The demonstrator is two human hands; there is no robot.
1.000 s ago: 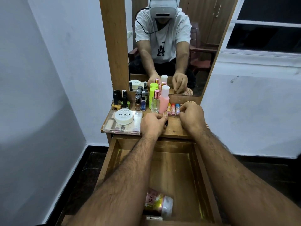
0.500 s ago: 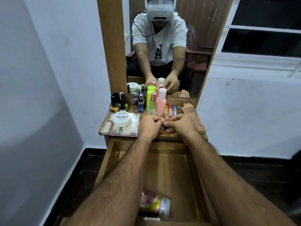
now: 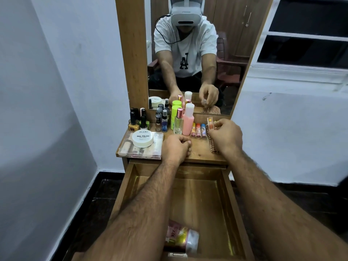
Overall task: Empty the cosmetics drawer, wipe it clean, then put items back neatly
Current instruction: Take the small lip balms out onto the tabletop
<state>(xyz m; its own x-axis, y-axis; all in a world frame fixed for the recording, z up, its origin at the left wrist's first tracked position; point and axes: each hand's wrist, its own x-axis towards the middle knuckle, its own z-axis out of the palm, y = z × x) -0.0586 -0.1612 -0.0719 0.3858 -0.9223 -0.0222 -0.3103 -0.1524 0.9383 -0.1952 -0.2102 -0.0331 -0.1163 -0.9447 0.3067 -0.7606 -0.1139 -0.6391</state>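
The wooden drawer [image 3: 232, 210] stands pulled out below the dresser top [image 3: 199, 153]. One pink and clear tube [image 3: 181, 239] lies at its near end. My right hand [image 3: 225, 135] pinches a small clear lip balm tube [image 3: 210, 123] upright at the right end of a row of three lip balms [image 3: 197, 130]. My left hand [image 3: 177, 147] rests on the dresser top with its fingers curled; whether it holds anything is hidden. Bottles stand along the mirror: pink [image 3: 188, 120], green [image 3: 175, 113], clear perfume [image 3: 178, 122].
A white nail polish remover tub [image 3: 142, 138] sits on a clear case [image 3: 140, 147] at the left. Dark nail polish bottles [image 3: 137, 119] stand behind it. A checked cloth [image 3: 212, 146] lies under my right hand. The mirror [image 3: 188, 53] reflects me.
My right hand has moved from beside my left hand to the right and back, carrying a small tube to the end of the lip balm row. My left hand stayed put.
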